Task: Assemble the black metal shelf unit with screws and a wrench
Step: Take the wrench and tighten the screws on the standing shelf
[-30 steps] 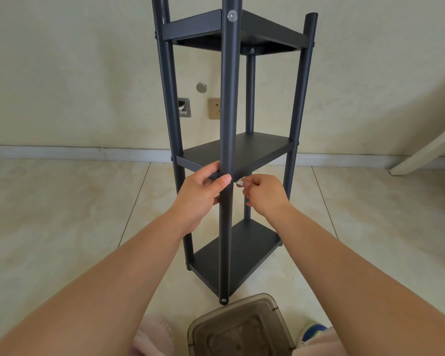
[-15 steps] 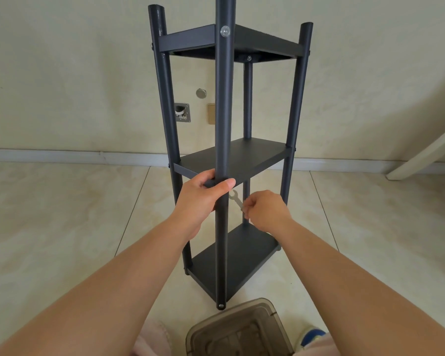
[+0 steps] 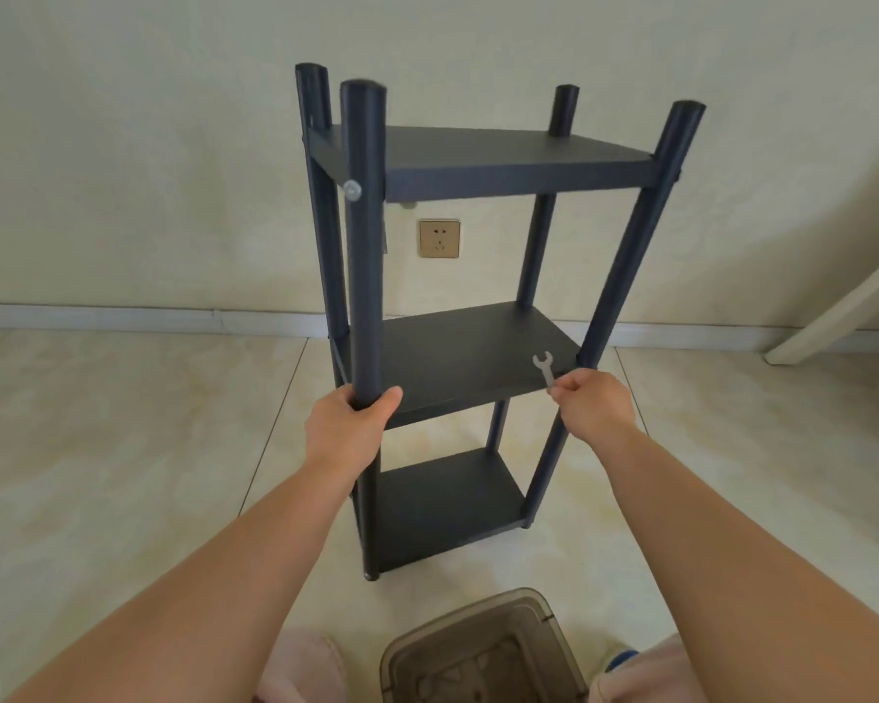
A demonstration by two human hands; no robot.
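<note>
Your black shelf (image 3: 478,357) stood upright on the floor near the far wall, three flat tiers fixed between four round posts. A silver screw (image 3: 352,189) showed on the near-left post at the top tier. Your small silver wrench (image 3: 544,366) stood upright, open jaw up, over the middle tier's near-right corner.

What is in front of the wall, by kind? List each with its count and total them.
Upright round black metal posts of the shelf unit: 4
Flat black metal shelf boards: 3
Small silver open-ended wrench, pinched by the right hand: 1
Silver screw head showing on the post the left hand grips: 1
Translucent brown plastic bin: 1
Total: 10
</note>
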